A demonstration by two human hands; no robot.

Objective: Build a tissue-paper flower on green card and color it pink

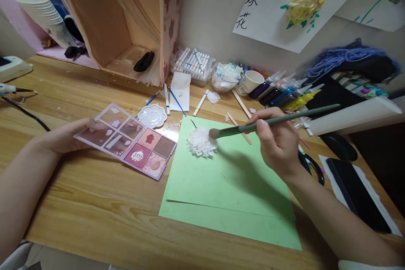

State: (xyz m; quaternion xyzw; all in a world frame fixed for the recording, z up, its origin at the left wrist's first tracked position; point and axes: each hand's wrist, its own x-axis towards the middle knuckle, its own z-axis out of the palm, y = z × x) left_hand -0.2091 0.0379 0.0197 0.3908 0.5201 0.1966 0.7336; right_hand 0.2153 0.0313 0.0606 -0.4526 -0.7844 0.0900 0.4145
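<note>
My left hand (pixel 74 135) grips the clear lid side of an open makeup palette (pixel 153 152), which has four pans in reds, pinks and brown. My right hand (pixel 276 143) holds a long green-handled brush (pixel 268 123) between thumb and fingers. The brush's soft tip touches, or hovers just over, the right edge of a white ruffled paper flower (pixel 201 142). That flower lies on the upper left of the green paper sheets (pixel 234 219), with a short dark line above it.
Behind the paper are a white flower-shaped tray (pixel 152 115), markers (pixel 194 63), a bowl of scraps (pixel 226 76), a paper cup (pixel 251 82) and paint bottles (pixel 284 93). Wooden sticks (pixel 238 128) lie near the brush. Scissors (pixel 313 166) and a black phone-like object (pixel 357 194) are at right.
</note>
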